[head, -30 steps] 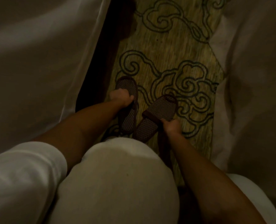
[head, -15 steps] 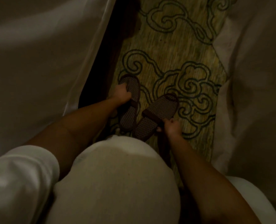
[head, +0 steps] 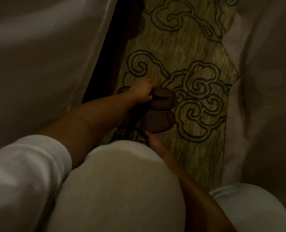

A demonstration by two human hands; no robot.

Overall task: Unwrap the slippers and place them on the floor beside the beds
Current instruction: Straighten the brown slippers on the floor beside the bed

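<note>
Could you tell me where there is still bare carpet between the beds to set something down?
The carpet is bare beyond the slippers, between the left bed and right bed, and in a strip along the right bed. It is crowded near the left hand, right hand and knee.

A carpet runs down the middle of the frame, olive-yellow with dark looping scroll lines. At the left, pale bedding fills the upper left and hangs down at a slant, its edge crossing from top centre toward mid-left. Just beside that edge lies a dark shadowed strip between bedding and carpet. A second sheet covers the right side, its edge jagged against the carpet. The light is dim and the view slightly blurred.
</note>
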